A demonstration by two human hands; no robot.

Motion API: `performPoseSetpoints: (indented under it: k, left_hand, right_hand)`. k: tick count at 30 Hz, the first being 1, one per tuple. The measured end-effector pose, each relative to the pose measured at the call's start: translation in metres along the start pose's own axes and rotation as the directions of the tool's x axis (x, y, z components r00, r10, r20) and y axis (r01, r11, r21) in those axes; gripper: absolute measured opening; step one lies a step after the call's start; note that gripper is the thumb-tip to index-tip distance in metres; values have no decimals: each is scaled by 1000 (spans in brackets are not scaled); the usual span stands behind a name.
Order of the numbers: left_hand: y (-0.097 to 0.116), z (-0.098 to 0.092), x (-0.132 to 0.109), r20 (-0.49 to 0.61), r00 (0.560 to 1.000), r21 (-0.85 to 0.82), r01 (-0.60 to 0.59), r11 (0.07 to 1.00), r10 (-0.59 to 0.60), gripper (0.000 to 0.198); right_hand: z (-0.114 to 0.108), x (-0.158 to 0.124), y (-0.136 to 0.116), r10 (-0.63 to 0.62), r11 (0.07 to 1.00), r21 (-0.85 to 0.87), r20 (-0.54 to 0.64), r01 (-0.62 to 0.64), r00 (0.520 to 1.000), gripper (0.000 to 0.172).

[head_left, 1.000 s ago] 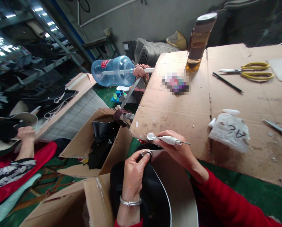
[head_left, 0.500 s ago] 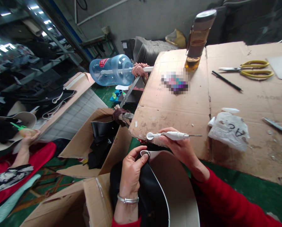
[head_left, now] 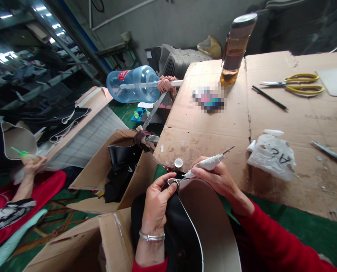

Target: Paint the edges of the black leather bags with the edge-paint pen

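My left hand [head_left: 159, 202] pinches the top edge of a black leather-like piece [head_left: 185, 230] with a pale inner side and a white rim. My right hand [head_left: 216, 177] grips a slim pen-like tool [head_left: 209, 163] wrapped in white, a thin metal shaft sticking out of its rear end. The tool's tip points down and left to the rim beside my left fingertips; whether it touches is too small to tell. At the table's near corner stands a small round white cap [head_left: 179, 163], just beyond the tip.
Cardboard covers the table [head_left: 208, 130], bearing a bottle of amber liquid [head_left: 234, 49], yellow-handled scissors [head_left: 301, 84], a black pen [head_left: 269, 97] and a plastic bag [head_left: 273, 156]. Open cartons [head_left: 141, 177] stand left. A co-worker's hand [head_left: 34, 165] holds a green-tipped bottle further left.
My right hand has swung the tool's tip from the white cap down to the rim by my left fingers; its rear shaft now tilts up. My left hand stays put. The co-worker's piece has turned.
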State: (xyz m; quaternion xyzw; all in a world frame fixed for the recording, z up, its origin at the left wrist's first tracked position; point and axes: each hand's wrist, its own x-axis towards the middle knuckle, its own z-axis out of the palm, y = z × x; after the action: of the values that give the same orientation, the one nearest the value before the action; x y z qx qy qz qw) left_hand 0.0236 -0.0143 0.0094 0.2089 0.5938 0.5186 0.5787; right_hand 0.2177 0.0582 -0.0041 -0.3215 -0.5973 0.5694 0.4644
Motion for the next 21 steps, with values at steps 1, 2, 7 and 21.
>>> performPoseSetpoints:
  k: [1, 2, 7, 21]
  left_hand:
    - [0, 1, 0, -2, 1000, -4, 1, 1000, -1, 44]
    - [0, 1, 0, -4, 1000, -7, 1, 1000, -1, 44]
    - [0, 6, -1, -24, 999, 11, -36, 999, 36, 42]
    - [-6, 4, -1, -106, 994, -92, -10, 996, 0, 37]
  right_hand:
    - [0, 0, 0, 1, 1000, 1, 7, -1, 1000, 25]
    - [0, 0, 0, -3, 1000, 0, 13, 3, 1000, 25]
    - [-1, 1, 2, -60, 998, -27, 30, 61, 998, 26]
    - [-3, 0, 0, -89, 989, -103, 136, 104, 987, 15]
